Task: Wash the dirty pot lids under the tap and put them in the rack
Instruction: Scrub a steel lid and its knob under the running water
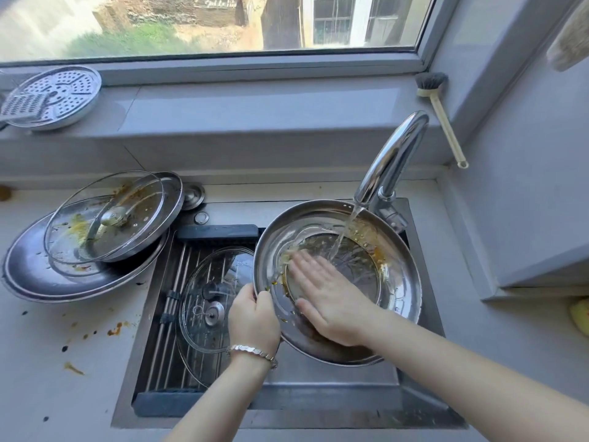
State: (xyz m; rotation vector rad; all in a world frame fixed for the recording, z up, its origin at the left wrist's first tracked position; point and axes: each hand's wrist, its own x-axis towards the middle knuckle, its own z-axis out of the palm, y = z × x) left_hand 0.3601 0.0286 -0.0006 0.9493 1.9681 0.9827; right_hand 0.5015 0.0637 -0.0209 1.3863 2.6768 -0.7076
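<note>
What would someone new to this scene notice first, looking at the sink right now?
First, the big steel-rimmed lid tilted over the sink: tap water streams onto its greasy brown inside, the left hand grips its rim and the right hand lies flat on it. Next, the stack of sauce-smeared lids on the counter to the left, and one clear glass lid on the rack over the sink.

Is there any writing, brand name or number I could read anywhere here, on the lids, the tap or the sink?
No readable text anywhere.
The lid under the tap, the stacked dirty lids, the glass lid on the rack, the tap and the brush: no lettering shows.
The pale marks seen through the window: too blurred to read.
</note>
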